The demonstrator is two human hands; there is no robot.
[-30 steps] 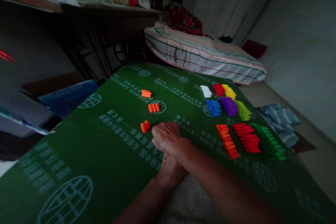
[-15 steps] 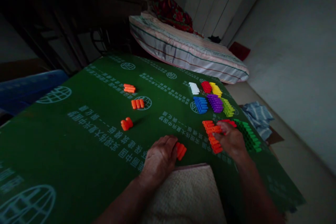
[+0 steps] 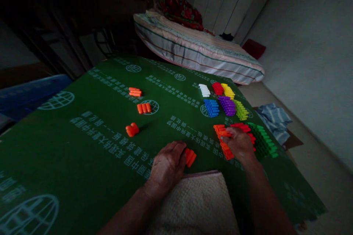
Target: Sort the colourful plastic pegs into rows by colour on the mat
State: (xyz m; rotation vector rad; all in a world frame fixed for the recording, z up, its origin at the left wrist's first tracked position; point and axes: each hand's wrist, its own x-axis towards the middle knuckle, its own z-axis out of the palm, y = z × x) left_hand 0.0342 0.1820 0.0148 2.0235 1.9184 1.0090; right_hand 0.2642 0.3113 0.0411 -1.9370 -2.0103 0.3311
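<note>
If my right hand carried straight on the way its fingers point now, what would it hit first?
The orange block stack, most likely: the right hand's fingertips look to be right at it, perhaps touching, though depth is hard to judge here.

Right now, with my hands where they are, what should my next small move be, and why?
I'd probably use the right hand to lift one orange piece from the larger orange stack: its fingertips are at that stack, while the left hand is at the small orange cluster.
</note>
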